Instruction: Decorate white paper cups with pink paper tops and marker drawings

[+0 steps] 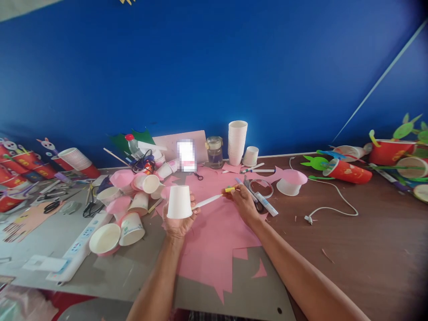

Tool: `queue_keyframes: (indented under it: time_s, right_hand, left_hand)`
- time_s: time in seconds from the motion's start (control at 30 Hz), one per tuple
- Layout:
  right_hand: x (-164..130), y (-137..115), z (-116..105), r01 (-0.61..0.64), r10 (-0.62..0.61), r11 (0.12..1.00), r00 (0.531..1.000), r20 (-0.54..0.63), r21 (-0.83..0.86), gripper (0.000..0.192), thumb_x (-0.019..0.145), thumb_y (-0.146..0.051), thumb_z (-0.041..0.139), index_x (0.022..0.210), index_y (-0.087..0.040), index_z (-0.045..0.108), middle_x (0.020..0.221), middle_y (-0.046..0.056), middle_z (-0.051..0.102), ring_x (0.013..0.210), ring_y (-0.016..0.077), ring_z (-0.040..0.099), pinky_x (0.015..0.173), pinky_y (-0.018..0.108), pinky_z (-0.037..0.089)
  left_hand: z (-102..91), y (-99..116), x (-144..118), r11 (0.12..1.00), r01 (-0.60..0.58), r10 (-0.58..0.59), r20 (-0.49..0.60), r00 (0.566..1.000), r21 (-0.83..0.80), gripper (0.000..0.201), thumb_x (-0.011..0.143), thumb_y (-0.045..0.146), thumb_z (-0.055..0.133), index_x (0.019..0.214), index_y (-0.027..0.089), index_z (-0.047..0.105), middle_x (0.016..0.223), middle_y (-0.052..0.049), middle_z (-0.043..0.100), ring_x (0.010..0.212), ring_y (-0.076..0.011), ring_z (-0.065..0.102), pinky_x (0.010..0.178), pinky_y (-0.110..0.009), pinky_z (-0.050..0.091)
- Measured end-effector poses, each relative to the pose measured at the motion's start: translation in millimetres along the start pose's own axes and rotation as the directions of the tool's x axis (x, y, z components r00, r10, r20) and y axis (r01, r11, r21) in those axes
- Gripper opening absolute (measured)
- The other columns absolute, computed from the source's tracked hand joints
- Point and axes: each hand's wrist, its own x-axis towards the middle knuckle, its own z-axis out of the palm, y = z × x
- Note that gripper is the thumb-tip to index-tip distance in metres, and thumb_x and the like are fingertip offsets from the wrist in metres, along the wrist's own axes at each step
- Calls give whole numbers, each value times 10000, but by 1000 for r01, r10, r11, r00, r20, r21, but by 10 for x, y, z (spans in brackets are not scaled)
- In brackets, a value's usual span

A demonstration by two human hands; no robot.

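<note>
Blue wall (214, 67) is seen behind a cluttered table (368, 240). An upturned white paper cup (179, 202) is gripped from below by the left hand (179, 223), fingers closed around its rim, above the pink paper sheet (214, 240). A white stick with a yellow tip (214, 199) is pinched by the right hand (242, 203), its far end touching the cup. Loose cups (133, 209) are piled just beside on the left; a cup stack (237, 142) and a glass jar (214, 152) are set near the wall.
</note>
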Motion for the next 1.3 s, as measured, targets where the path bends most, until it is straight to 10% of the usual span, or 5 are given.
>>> queue_keyframes:
  time_s: [1.3]
  right_hand:
    - [-82, -13, 152, -289, 268, 925, 956, 117, 247, 295, 620, -369, 741, 740, -224, 514, 627, -26, 666, 553, 155, 647, 651, 324, 519]
  left_hand:
    - [75, -14, -10, 998, 3, 0, -44, 999, 57, 484, 693, 476, 614, 1017, 117, 636, 853, -85, 584, 678, -149, 510, 581, -283, 414]
